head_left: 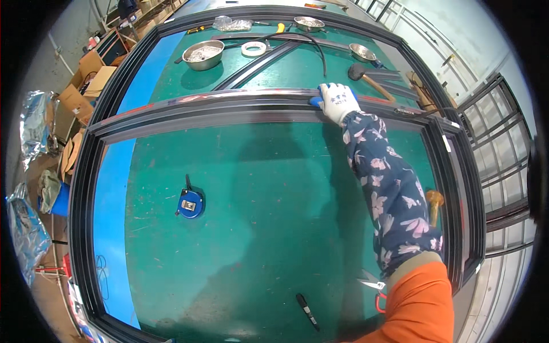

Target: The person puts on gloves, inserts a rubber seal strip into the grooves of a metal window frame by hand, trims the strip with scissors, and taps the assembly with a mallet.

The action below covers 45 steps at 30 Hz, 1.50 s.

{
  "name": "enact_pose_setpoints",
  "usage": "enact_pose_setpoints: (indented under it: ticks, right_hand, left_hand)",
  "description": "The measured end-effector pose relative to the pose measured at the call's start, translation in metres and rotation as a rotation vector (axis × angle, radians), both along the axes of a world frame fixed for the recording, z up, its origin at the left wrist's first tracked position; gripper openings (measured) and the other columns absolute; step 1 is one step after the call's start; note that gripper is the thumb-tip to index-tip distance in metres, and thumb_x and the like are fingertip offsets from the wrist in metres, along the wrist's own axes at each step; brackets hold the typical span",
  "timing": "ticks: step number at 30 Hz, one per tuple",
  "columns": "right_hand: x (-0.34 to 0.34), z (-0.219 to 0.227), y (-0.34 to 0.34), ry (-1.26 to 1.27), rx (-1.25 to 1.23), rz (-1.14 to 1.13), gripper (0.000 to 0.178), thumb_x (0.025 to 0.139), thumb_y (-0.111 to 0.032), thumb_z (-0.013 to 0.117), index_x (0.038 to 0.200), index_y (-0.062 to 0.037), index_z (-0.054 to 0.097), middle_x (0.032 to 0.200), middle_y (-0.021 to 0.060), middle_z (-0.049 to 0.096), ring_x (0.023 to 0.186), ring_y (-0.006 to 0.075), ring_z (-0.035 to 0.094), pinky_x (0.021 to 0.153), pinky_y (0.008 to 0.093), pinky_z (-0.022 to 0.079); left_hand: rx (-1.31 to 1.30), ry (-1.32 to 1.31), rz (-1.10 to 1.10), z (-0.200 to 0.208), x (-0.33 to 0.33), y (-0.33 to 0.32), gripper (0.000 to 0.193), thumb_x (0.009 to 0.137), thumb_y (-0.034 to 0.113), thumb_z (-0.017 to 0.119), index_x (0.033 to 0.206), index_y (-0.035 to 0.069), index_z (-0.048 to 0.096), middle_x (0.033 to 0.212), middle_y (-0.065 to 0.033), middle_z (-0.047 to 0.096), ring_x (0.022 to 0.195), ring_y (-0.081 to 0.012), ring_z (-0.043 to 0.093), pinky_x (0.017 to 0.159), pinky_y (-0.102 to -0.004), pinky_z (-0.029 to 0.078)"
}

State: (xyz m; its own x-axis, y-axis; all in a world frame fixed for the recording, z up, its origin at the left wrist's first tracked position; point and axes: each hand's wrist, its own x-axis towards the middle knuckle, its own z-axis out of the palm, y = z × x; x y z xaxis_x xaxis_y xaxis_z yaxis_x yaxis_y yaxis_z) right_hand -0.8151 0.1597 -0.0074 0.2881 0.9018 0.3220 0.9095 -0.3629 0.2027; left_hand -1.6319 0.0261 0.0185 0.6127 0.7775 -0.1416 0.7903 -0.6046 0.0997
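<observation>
My right hand (pixel 338 102), in a white glove with blue fingertips, is closed over the top of the dark crossbar (pixel 246 106) of a large window frame (pixel 83 223). Its thumb lies on the near side of the bar, while the far fingertips are partly hidden. From the lower right, my arm reaches across the frame's near opening in an orange sleeve and a flowered oversleeve. My left hand is out of view. In that opening lie a blue tape measure (pixel 190 203), a black marker (pixel 307 311) and red-handled scissors (pixel 379 291), partly covered by my sleeve.
A yellowish mallet (pixel 434 206) rests by the frame's right side. Beyond the crossbar are metal bowls (pixel 204 55), a tape roll (pixel 253 48), a black cable (pixel 320 52) and a wooden-handled hammer (pixel 369 80). Cardboard boxes (pixel 97 74) stand left of the green table (pixel 171 257).
</observation>
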Motion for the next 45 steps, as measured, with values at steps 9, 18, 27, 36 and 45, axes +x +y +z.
enact_pose_setpoints:
  ticks: [9, 18, 27, 36, 45]
  right_hand:
    - [-0.034, 0.017, 0.025, 0.203, 0.040, -0.058, 0.048, 0.085, -0.048, 0.059, 0.112, -0.0083, 0.063, 0.110, 0.0146, 0.069, 0.109, 0.0345, 0.062, 0.093, 0.0483, 0.043]
    - [-0.020, 0.011, 0.032, 0.188, 0.093, 0.022, 0.056, 0.080, -0.057, 0.061, 0.109, -0.0097, 0.068, 0.107, 0.0148, 0.071, 0.100, 0.0351, 0.066, 0.088, 0.0461, 0.046]
    - [0.065, 0.022, -0.034, 0.294, -0.084, -0.171, 0.056, 0.083, -0.058, 0.061, 0.114, -0.0119, 0.067, 0.115, 0.0115, 0.069, 0.110, 0.0299, 0.061, 0.100, 0.0492, 0.039]
    - [0.019, 0.034, -0.011, 0.332, -0.114, -0.330, 0.060, 0.083, -0.059, 0.060, 0.117, -0.0100, 0.065, 0.118, 0.0129, 0.067, 0.114, 0.0347, 0.058, 0.106, 0.0609, 0.029]
    - [-0.005, 0.022, -0.006, 0.327, 0.007, -0.243, 0.060, 0.085, -0.056, 0.058, 0.120, -0.0076, 0.063, 0.123, 0.0151, 0.063, 0.120, 0.0363, 0.053, 0.109, 0.0699, 0.020]
  left_hand:
    - [-0.145, 0.020, -0.034, 0.014, -0.005, 0.013, 0.030, 0.082, 0.018, 0.073, 0.108, 0.002, 0.073, 0.098, -0.0138, 0.073, 0.084, -0.0314, 0.068, 0.076, -0.0366, 0.054]
    - [-0.460, -0.042, 0.218, 0.037, 0.037, 0.025, 0.031, 0.087, 0.013, 0.069, 0.115, -0.001, 0.069, 0.105, -0.0162, 0.072, 0.092, -0.0297, 0.069, 0.082, -0.0344, 0.055]
    - [-0.498, -0.078, 0.396, 0.025, 0.012, 0.026, 0.031, 0.091, 0.010, 0.064, 0.119, -0.004, 0.066, 0.108, -0.0177, 0.072, 0.097, -0.0293, 0.069, 0.086, -0.0328, 0.054]
    - [-0.274, -0.024, 0.260, 0.026, 0.001, 0.027, 0.029, 0.092, 0.012, 0.064, 0.116, -0.005, 0.067, 0.105, -0.0172, 0.073, 0.094, -0.0285, 0.069, 0.087, -0.0324, 0.054]
    - [-0.119, -0.256, 0.300, 0.025, 0.050, -0.026, 0.030, 0.092, 0.014, 0.065, 0.116, -0.003, 0.068, 0.107, -0.0168, 0.073, 0.093, -0.0265, 0.069, 0.087, -0.0322, 0.053]
